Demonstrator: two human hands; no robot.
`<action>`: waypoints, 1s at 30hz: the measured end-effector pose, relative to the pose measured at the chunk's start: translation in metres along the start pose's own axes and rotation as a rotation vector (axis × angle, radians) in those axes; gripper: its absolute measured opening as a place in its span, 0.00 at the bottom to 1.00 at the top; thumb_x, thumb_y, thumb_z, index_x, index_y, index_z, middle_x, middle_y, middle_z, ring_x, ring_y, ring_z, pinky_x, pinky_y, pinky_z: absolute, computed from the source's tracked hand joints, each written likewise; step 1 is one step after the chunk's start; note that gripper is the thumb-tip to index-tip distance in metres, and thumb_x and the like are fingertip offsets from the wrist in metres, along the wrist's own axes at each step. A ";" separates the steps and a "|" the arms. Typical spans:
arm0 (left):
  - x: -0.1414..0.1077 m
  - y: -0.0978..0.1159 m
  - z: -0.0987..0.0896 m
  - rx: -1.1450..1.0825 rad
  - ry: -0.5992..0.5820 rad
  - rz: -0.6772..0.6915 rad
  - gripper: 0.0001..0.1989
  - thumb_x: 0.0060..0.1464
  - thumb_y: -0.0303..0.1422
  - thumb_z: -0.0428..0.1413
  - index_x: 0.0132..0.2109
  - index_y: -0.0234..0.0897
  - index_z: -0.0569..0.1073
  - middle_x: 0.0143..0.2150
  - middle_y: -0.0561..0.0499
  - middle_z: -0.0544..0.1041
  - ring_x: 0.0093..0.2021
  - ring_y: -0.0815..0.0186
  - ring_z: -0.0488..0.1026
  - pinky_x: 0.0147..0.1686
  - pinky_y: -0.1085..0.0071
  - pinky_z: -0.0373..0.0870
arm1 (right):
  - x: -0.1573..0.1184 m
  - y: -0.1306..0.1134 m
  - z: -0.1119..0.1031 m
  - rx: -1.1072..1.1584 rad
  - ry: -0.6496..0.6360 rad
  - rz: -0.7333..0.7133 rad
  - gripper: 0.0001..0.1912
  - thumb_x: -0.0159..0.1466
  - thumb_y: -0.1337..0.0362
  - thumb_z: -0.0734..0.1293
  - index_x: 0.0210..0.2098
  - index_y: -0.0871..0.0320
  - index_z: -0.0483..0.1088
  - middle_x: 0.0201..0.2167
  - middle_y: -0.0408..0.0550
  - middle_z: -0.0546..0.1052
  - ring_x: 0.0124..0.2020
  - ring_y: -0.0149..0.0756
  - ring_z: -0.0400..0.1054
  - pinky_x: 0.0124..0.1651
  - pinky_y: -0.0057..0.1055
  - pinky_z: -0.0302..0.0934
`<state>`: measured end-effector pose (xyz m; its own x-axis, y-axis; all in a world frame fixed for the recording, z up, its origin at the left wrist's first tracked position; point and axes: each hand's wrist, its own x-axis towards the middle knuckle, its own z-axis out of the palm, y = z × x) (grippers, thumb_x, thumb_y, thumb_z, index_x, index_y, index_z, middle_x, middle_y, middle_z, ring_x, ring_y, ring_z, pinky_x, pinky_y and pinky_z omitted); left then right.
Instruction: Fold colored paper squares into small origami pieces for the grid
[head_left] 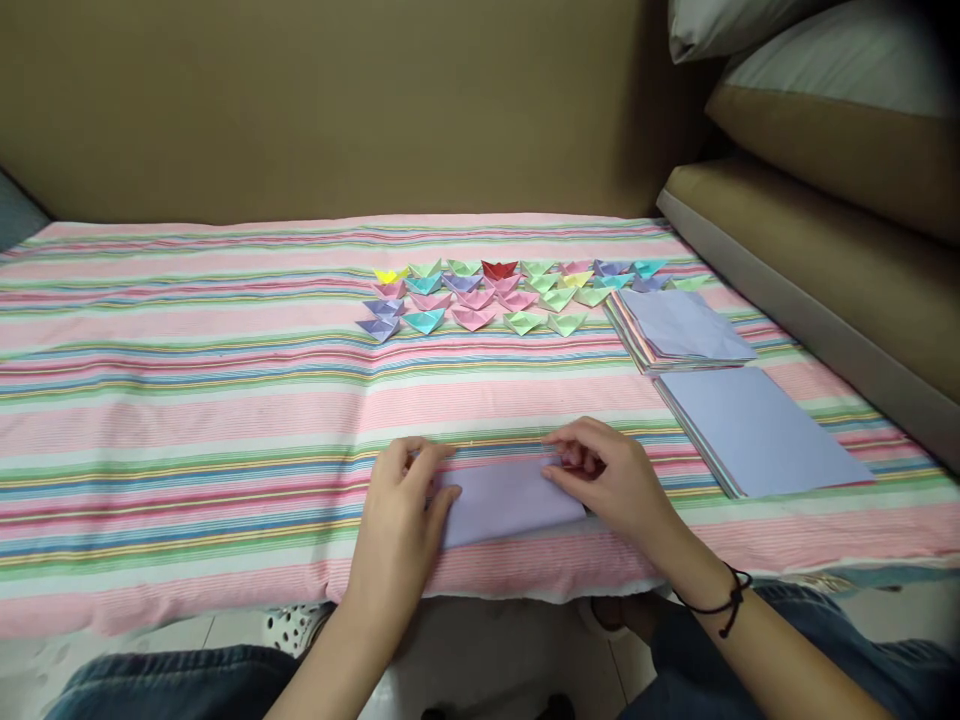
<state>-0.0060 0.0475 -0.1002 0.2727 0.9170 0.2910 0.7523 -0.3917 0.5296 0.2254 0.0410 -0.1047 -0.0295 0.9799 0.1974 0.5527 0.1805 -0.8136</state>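
Observation:
A folded sheet of lavender paper lies near the front edge of the striped cloth, its long side running left to right. My left hand grips its left end between thumb and fingers. At the other end, my right hand pinches the upper right corner, thumb on the near face. Beyond both hands stand rows of small folded paper boats in yellow, green, blue, pink, purple and red.
To the right lie a stack of lavender-topped paper sheets and a smaller stack behind it. A striped cloth covers the seat. Brown cushions rise at the right, and a brown backrest stands behind.

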 end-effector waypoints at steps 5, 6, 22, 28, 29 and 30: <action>0.002 0.004 0.000 0.083 -0.159 0.328 0.17 0.56 0.19 0.47 0.46 0.42 0.72 0.42 0.48 0.71 0.42 0.61 0.65 0.39 0.63 0.67 | 0.002 -0.001 0.000 -0.054 -0.071 -0.116 0.07 0.57 0.73 0.65 0.31 0.56 0.74 0.31 0.46 0.68 0.32 0.34 0.65 0.32 0.30 0.61; 0.003 0.006 -0.001 0.100 -0.205 0.356 0.17 0.56 0.19 0.47 0.47 0.41 0.72 0.42 0.48 0.71 0.42 0.61 0.65 0.39 0.64 0.68 | 0.003 -0.001 0.000 -0.086 -0.097 -0.144 0.09 0.58 0.74 0.65 0.30 0.56 0.75 0.30 0.46 0.69 0.32 0.34 0.65 0.33 0.31 0.61; 0.013 0.039 -0.003 0.383 -0.399 0.120 0.09 0.57 0.26 0.51 0.34 0.38 0.76 0.37 0.47 0.72 0.39 0.61 0.68 0.30 0.69 0.65 | 0.000 -0.034 0.018 -0.298 -0.317 -0.169 0.10 0.60 0.74 0.62 0.34 0.56 0.73 0.32 0.45 0.69 0.32 0.34 0.66 0.36 0.31 0.60; 0.012 0.038 -0.006 0.290 -0.402 0.077 0.05 0.54 0.28 0.55 0.36 0.40 0.76 0.40 0.49 0.71 0.41 0.61 0.68 0.33 0.69 0.67 | -0.006 -0.032 0.019 -0.284 -0.312 -0.139 0.11 0.57 0.70 0.68 0.39 0.55 0.72 0.36 0.46 0.69 0.35 0.36 0.65 0.34 0.30 0.60; 0.012 0.037 -0.007 0.276 -0.401 0.077 0.05 0.53 0.29 0.56 0.37 0.40 0.76 0.40 0.49 0.71 0.42 0.61 0.68 0.32 0.69 0.67 | -0.007 -0.032 0.019 -0.286 -0.312 -0.137 0.11 0.56 0.70 0.68 0.39 0.56 0.71 0.37 0.46 0.69 0.36 0.36 0.65 0.35 0.30 0.60; 0.011 0.037 -0.007 0.266 -0.397 0.078 0.05 0.52 0.29 0.57 0.37 0.40 0.76 0.41 0.50 0.71 0.42 0.61 0.68 0.32 0.69 0.67 | -0.007 -0.032 0.019 -0.289 -0.310 -0.135 0.11 0.56 0.70 0.69 0.39 0.56 0.70 0.37 0.46 0.68 0.37 0.37 0.64 0.36 0.31 0.60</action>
<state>0.0205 0.0427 -0.0720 0.5032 0.8636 -0.0319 0.8336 -0.4754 0.2813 0.1920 0.0295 -0.0905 -0.3417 0.9362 0.0823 0.7353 0.3208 -0.5969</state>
